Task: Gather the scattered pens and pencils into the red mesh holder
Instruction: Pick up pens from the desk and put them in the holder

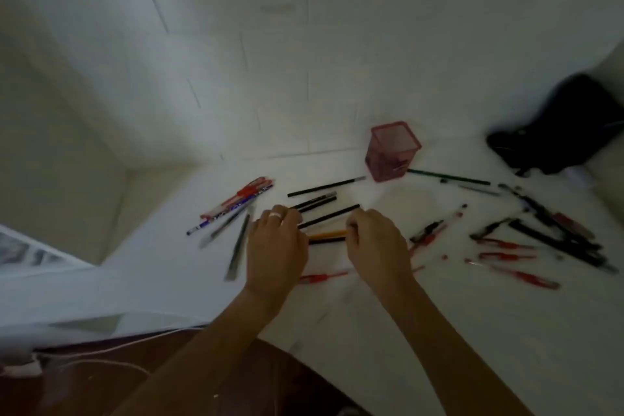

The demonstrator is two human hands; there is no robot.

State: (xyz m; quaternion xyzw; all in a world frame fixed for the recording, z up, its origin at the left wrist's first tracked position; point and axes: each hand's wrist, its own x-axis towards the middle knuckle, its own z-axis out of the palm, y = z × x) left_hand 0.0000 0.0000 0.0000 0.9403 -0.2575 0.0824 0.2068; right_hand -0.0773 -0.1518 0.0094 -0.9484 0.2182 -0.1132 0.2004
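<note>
Head view: the square red wire-mesh holder (pixel 393 152) stands upright on the white worktop (pixel 472 331), close to the tiled wall, and appears empty or nearly so, though blur hides its floor. Taking the holder as landmark, the scattered pens and pencils lie on all its near sides: a long black pencil (pixel 327 186) just to its left, a green pencil (pixel 449 176) reaching away from its right foot, a bundle of red-and-white pens (pixel 238 197) well to its left, and a loose spread of red and black pens (pixel 526 240) well to its right, short of a black bag (pixel 567 128). Nearer the person than the holder, the left hand (pixel 275 246), wearing a pale ring, and the right hand (pixel 376 243) sit over a small cluster of black pencils and one orange pencil (pixel 329 234). Each grip is curled with fingertips down among these sticks; whether either has closed on one cannot be told. The step in hand is judged to be the first gathering, with little or nothing yet stowed. The next move calls for pinching the cluster into one aligned bundle, lifting it clear, and lowering it endwise into the holder's open top without tipping it.
</note>
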